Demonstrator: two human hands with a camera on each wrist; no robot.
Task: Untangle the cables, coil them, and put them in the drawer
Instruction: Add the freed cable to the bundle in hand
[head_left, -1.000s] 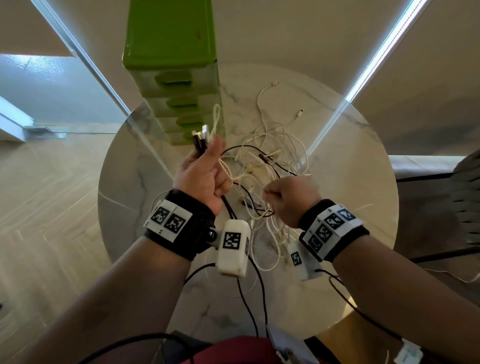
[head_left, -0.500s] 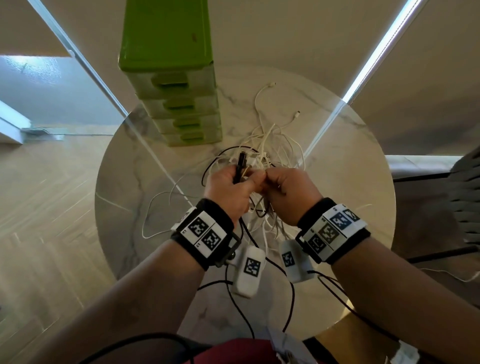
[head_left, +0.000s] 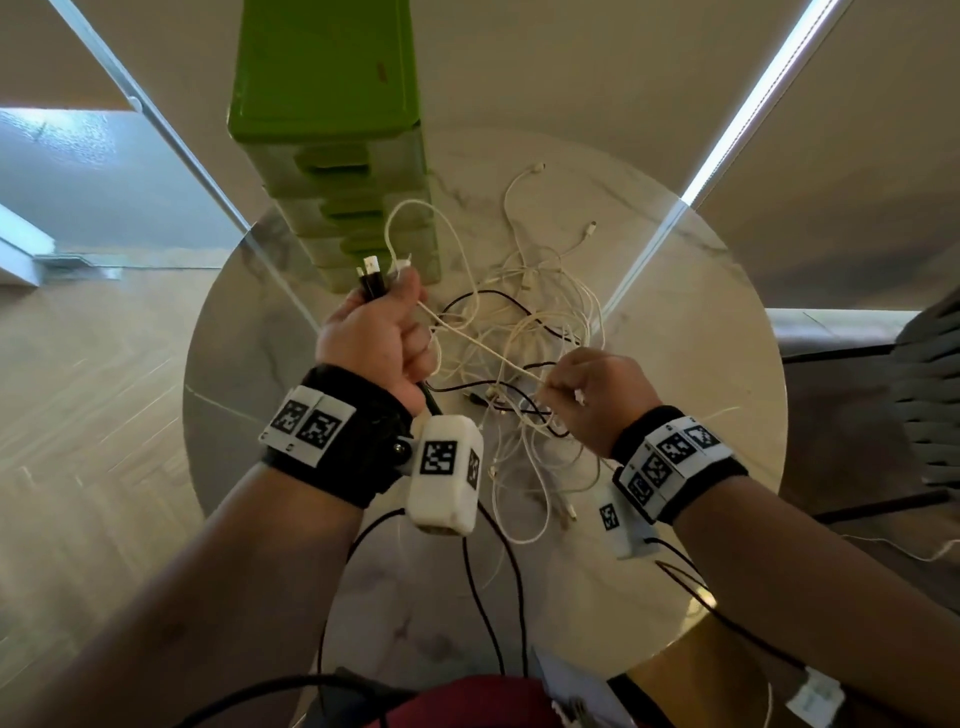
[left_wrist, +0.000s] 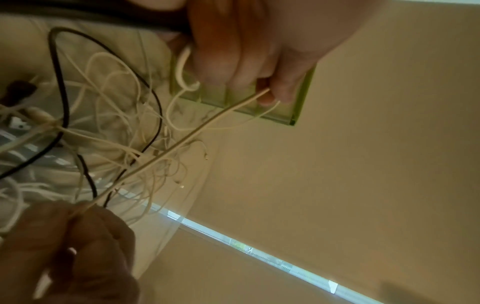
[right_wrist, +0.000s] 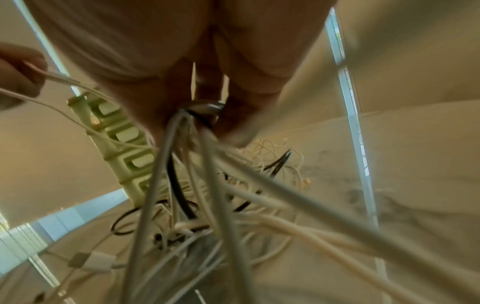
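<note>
A tangle of white and black cables (head_left: 524, 332) lies on the round marble table (head_left: 691, 322). My left hand (head_left: 382, 332) is raised above the table's left side and grips a bundle of cable ends, black and white plugs (head_left: 373, 275) sticking up from the fist. A white cable (left_wrist: 182, 142) runs taut from it to my right hand (head_left: 592, 395), which pinches a bunch of strands (right_wrist: 192, 156) lifted from the tangle. A white loop (head_left: 410, 218) arcs above the left hand. The green drawer unit (head_left: 332, 171) stands at the table's far side with its drawers closed.
Black wires from the wrist cameras (head_left: 493, 587) hang over the near part of the table. A grey chair (head_left: 930, 395) stands at the right. Wooden floor (head_left: 88, 415) lies to the left. Loose cable ends (head_left: 537, 169) reach toward the far edge.
Half a second ago both hands met over the tangle. The left hand has since lifted up and left with the plug bundle, pulling a white cable taut; the right hand moved slightly right.
</note>
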